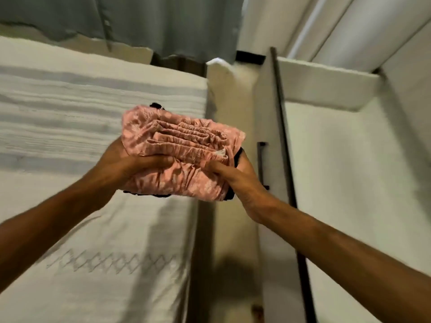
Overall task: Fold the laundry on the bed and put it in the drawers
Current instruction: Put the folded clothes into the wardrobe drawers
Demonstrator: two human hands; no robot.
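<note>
A home bedroom. A bed [98,141] with a white woven cover, grey-striped, fills the view from 7 to 10 o'clock. Grey curtains [163,22] hang at 12 o'clock. White wardrobe fronts [349,183] with a dark bar handle [262,164] stand at 3 o'clock, beside the bed.
</note>
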